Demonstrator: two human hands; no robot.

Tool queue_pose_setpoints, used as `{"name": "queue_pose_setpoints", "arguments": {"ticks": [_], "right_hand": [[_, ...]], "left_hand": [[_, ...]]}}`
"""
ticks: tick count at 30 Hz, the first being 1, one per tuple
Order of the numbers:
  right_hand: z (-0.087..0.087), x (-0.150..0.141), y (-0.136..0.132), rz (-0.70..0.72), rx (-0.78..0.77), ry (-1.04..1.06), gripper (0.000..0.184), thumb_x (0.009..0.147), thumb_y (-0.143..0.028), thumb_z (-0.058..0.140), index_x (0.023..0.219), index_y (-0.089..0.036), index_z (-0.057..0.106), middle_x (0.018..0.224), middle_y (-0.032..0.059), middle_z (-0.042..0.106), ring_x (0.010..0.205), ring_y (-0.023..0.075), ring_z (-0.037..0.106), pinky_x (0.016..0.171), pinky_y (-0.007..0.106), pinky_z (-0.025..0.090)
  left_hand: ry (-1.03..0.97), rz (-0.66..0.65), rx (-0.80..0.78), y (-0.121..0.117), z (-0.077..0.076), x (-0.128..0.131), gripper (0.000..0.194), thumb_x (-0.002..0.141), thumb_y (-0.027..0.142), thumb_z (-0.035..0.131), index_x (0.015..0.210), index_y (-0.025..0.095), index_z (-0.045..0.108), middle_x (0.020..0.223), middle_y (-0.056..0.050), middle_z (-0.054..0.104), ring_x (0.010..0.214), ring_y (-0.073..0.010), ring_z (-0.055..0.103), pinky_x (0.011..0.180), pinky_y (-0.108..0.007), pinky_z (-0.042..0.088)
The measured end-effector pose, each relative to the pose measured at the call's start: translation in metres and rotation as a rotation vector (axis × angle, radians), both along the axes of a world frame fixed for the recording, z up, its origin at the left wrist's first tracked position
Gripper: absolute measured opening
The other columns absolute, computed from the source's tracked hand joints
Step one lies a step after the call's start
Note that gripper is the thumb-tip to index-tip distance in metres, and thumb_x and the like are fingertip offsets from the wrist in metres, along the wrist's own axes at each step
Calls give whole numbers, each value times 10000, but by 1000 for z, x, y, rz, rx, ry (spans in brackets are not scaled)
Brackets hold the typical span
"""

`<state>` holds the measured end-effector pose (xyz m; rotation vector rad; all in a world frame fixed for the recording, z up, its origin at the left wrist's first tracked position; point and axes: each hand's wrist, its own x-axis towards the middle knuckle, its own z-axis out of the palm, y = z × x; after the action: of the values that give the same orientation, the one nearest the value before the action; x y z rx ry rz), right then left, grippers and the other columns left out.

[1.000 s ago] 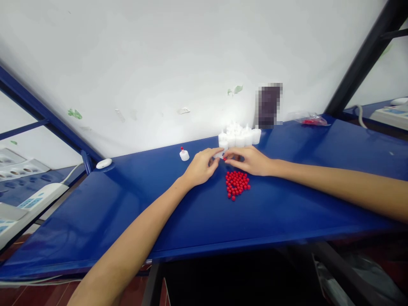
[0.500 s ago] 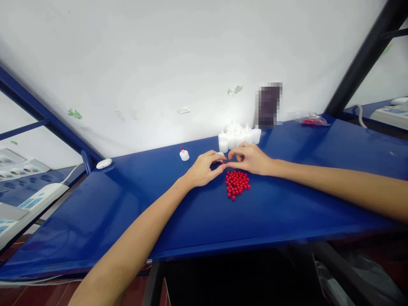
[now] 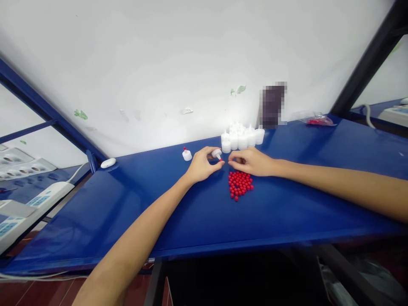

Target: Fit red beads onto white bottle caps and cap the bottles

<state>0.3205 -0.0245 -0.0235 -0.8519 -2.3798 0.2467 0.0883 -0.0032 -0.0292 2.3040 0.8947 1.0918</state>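
My left hand (image 3: 203, 165) pinches a small white dropper bottle (image 3: 216, 152) between thumb and fingers. The bottle is tilted, its nozzle pointing down to the right with a red cap at the tip, close to my thumb. Just to the right, apart from the bottle, is my right hand (image 3: 250, 162); its fingers are curled together, and whatever they may hold is hidden. Below the right hand lies a cluster of small red caps (image 3: 239, 183). Behind both hands stand several white bottles (image 3: 242, 140) in a group. One white bottle with a red cap (image 3: 187, 155) stands upright to the left.
The blue tabletop (image 3: 204, 221) runs along a white wall. A white oval case (image 3: 108, 162) lies at the left edge, near a power strip (image 3: 38, 204). A clear plastic bag (image 3: 318, 120) with red contents is at the back right. A dark blurred patch (image 3: 272, 106) is by the wall.
My right hand has separated from the bottle and drawn slightly right. The bottle in my left hand is now more exposed, red tip showing. The view has shifted slightly.
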Motion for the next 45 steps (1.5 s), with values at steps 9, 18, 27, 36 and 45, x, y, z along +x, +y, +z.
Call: {"name": "queue_pose_setpoints", "arguments": {"ticks": [9,18,27,36,45], "right_hand": [[1,-1,0,7,-24,-37,206,936,-294,526,856,-161,663,536,-48,521,457,97,450,519,243,321],[1,-1,1,4,-26,-43,195,933,-291,528,863,-166,661,541,-49,535,459,98,461,521,244,330],[1,0,1,-4,-34,-61,205,941,-300,526,886,-168,673,539,-38,553,463,113,476,528,257,338],[-1,0,3,-8,127,59,149,904,-225,539,982,-185,659,914,85,689,932,247,614,832,390,492],[-2,-1,2,-19,109,67,195,915,-210,531,1088,-199,620,1001,95,682,990,257,619,873,436,519]], "left_hand": [[67,-35,-2,-1,0,1,333,857,356,698,1111,158,612,965,-52,710,837,-181,694,841,-345,591],[95,-43,33,-1,5,-5,293,852,366,693,1042,161,605,903,-34,685,800,-171,681,808,-336,598],[1,25,65,9,24,-18,315,855,387,684,1059,161,604,958,-60,720,873,-173,712,855,-320,601],[-6,236,88,26,62,-93,305,790,391,727,963,160,628,891,-55,724,830,-203,718,843,-354,606],[-24,321,82,32,64,-115,359,779,433,753,987,155,662,933,-76,741,890,-240,729,881,-379,595]]}}
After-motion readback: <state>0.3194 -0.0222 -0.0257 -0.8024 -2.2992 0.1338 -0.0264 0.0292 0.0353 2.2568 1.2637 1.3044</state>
